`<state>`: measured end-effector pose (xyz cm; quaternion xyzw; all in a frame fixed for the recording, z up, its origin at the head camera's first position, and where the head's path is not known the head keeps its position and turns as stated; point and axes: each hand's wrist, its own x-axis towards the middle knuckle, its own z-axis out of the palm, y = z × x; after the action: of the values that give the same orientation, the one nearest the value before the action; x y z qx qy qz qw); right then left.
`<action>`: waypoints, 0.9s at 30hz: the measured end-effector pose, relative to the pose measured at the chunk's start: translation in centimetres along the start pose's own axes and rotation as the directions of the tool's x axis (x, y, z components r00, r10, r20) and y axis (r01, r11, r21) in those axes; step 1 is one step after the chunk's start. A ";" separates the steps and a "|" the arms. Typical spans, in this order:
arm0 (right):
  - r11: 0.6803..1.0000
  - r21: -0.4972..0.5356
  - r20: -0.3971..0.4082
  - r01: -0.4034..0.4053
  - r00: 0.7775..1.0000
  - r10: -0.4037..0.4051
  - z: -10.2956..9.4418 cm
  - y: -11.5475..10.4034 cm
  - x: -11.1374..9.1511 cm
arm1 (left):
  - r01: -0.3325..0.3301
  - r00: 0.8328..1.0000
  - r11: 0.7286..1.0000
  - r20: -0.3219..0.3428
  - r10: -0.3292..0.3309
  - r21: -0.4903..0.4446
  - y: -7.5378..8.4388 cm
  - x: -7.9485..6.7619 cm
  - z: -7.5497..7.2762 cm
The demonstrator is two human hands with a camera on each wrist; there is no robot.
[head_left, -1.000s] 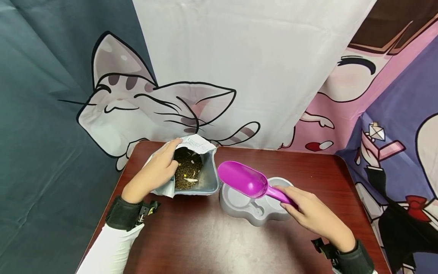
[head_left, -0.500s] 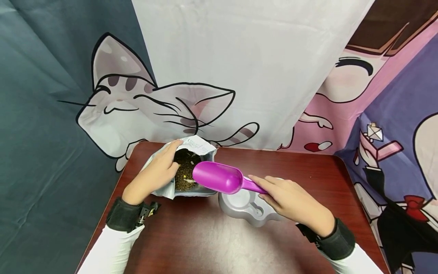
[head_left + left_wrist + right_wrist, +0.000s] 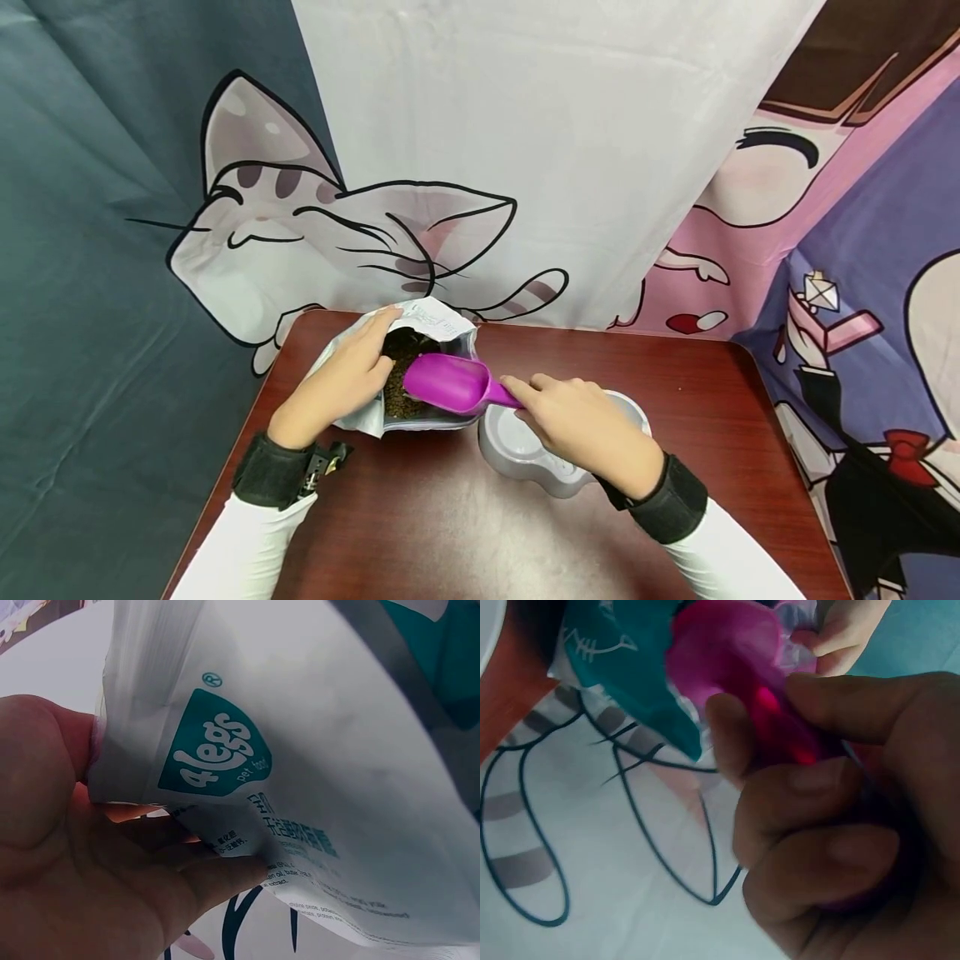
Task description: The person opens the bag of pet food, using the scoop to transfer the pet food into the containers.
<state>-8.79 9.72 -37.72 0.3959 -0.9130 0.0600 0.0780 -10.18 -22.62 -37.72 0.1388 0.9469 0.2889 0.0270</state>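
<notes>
**Purple scoop poised at the mouth of an open pet-food bag**

Behind everything hangs a cartoon-printed backdrop (image 3: 487, 125). In front of it we have a reddish-brown worktop (image 3: 420, 525). Near its far-left corner, close to the far edge, stands the bag (image 3: 437, 315), its mouth open. To its right, around the middle of the worktop's width and in from the far edge, sits a grey double bowl (image 3: 506, 452), partly covered by the right hand and wrist.

The left hand (image 3: 348, 371) pinches the bag's side between thumb and fingers. We judge that a looser pinch could let the rim fold inward, and a hard shove from the scoop could tip the bag towards the far-left corner.

The right hand (image 3: 573, 417) is wrapped round the handle of the scoop (image 3: 450, 383), which reaches over the bag's right rim, open side up and seemingly unloaded. If it catches that rim, the bag could be dragged or jerked. A low wrist might also nudge the double bowl.

Smallest is the brown kibble (image 3: 400, 406) inside the bag. We cannot tell whether the scoop touches it. A full load, tilted on the way out, could scatter pieces across the worktop.
</notes>
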 end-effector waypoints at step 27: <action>0.986 -0.091 0.106 -0.140 0.983 0.149 2.3 -5.2 6.1 | -0.043 0.999 0.999 -0.006 0.043 -0.017 0.4 -0.2 0.2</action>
<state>-9.33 1.41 -38.57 0.3277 -0.9440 0.0049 0.0382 -9.81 -22.24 -37.66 0.1580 0.9413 0.2978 0.0195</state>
